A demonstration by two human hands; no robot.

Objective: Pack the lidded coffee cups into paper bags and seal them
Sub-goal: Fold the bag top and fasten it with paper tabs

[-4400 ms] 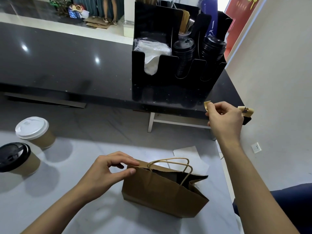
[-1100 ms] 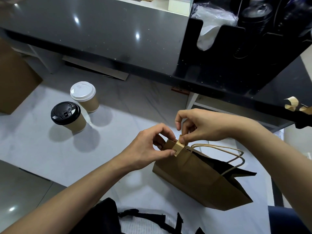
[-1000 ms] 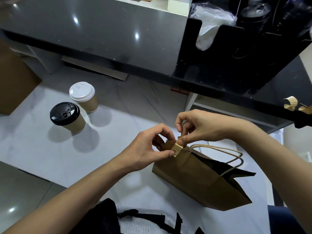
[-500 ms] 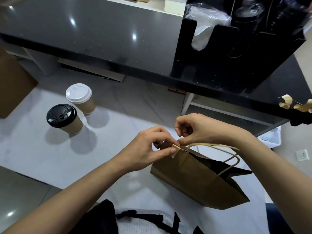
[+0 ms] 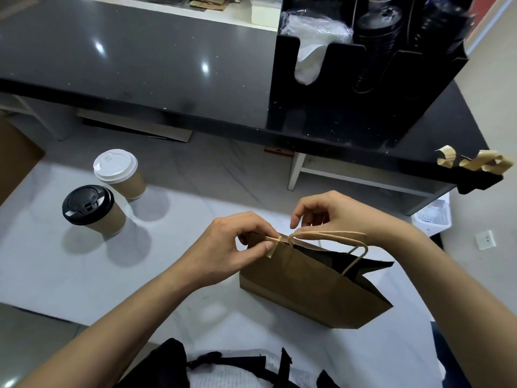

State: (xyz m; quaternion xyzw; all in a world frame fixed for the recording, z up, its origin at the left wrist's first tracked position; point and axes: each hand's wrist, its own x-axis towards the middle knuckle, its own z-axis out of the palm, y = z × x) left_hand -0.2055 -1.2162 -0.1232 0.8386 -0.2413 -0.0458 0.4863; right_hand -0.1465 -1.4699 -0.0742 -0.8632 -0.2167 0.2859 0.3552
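A brown paper bag [image 5: 310, 284] with twisted handles stands on the white table, its mouth pressed together at the left end and gaping at the right. My left hand [image 5: 232, 247] pinches the bag's top left corner, thumb pressing a small tan strip of tape [image 5: 273, 243] folded over the rim. My right hand [image 5: 327, 214] sits just behind the rim, fingertips curled at the tape. Two lidded coffee cups stand apart at the left: one with a black lid [image 5: 92, 210], one with a white lid [image 5: 120, 173].
A black counter [image 5: 140, 65] runs across the back, carrying a black organiser [image 5: 358, 79] with lids and napkins. Curled tape strips [image 5: 475, 162] stick to the counter's right edge. A brown cardboard box [image 5: 14, 155] is at the far left.
My right hand fetched a tape strip from the counter edge and brought it to the bag. Over the last second both hands folded it over the rim; my right fingers have lifted slightly.
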